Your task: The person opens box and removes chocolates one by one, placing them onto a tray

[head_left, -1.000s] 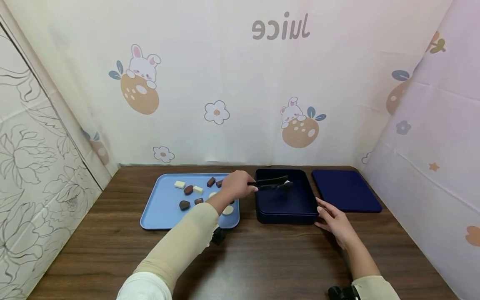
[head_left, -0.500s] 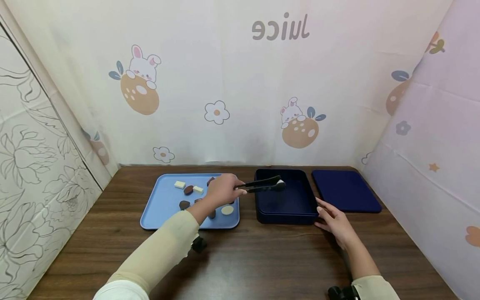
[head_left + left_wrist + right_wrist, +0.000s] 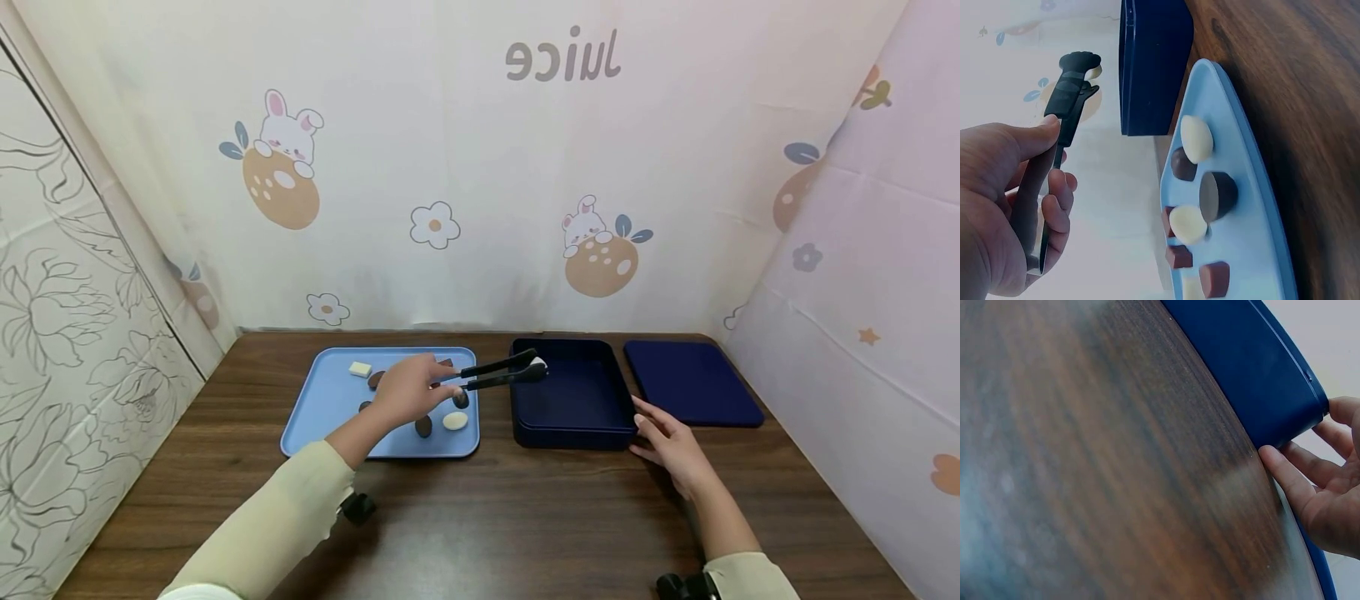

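Note:
In the head view my left hand (image 3: 405, 390) grips black-ended metal tongs (image 3: 506, 380) above the light blue tray (image 3: 322, 429). Their tips hold a small white chocolate (image 3: 1094, 72) over the left side of a dark blue box (image 3: 573, 437). Dark and white chocolates lie on the tray, among them a white oval one (image 3: 454, 421) and a dark one (image 3: 423, 426); my hand hides others. My right hand (image 3: 671, 446) touches the box's front right corner, its fingers extended along the side, as the right wrist view also shows.
A flat dark blue lid (image 3: 693, 383) lies right of the box on the brown wooden table (image 3: 525, 525). Printed curtains (image 3: 480, 167) hang close behind and at both sides. The box wall stands higher than the tray rim.
My left hand has moved left, carrying the tongs and the white chocolate from the box's middle toward its left side. My right hand and the box have stayed still.

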Demonstrator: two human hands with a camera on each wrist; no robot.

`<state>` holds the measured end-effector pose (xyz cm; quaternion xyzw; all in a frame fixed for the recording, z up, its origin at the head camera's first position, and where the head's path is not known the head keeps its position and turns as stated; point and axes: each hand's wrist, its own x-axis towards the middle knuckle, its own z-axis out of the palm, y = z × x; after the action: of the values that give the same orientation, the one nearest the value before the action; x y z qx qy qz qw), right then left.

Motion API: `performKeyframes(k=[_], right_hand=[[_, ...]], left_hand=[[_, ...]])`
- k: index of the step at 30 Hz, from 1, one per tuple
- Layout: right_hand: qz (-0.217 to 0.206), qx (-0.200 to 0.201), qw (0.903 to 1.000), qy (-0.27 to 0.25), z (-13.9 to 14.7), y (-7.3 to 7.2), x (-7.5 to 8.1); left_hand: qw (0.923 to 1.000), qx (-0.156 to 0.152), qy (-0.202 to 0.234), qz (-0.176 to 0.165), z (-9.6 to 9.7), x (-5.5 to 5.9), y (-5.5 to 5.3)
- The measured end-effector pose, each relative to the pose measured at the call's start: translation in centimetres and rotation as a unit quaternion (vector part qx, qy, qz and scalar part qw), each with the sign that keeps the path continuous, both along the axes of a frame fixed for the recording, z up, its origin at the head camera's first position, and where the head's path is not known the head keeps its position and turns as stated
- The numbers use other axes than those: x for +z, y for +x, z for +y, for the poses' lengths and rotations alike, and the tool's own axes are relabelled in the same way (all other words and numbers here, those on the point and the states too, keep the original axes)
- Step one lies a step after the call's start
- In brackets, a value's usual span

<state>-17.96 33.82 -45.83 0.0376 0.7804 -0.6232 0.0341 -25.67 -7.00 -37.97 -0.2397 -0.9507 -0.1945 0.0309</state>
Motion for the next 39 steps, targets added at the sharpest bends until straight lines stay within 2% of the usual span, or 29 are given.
performKeyframes(k=[7, 14, 21, 27, 39], right_hand=[[-0.004, -0.001, 1.0000, -0.005, 0.0, 0.0, -0.1], [-0.011, 0.000, 0.9999, -0.003, -0.1, 0.1, -0.4], [-0.007, 0.001, 1.0000, 0.001, 0.1, -0.1, -0.5], [-0.002, 0.005, 1.0000, 0.001, 0.2, -0.2, -0.4], [0.001, 0.007, 1.0000, 0.006, 0.2, -0.2, -0.1]], left_hand=[[0.9993, 0.015, 0.033, 0.006, -2.0, -0.1, 1.0], [0.9973, 0.041, 0.058, -0.018, -4.1, -0.5, 2.0], [0.9953, 0.048, 0.083, -0.012, -6.3, -1.0, 3.1], [0.9926, 0.059, 0.105, -0.020, -8.1, -1.4, 3.9], [0.9895, 0.100, 0.104, -0.013, -11.7, -2.9, 5.9]])
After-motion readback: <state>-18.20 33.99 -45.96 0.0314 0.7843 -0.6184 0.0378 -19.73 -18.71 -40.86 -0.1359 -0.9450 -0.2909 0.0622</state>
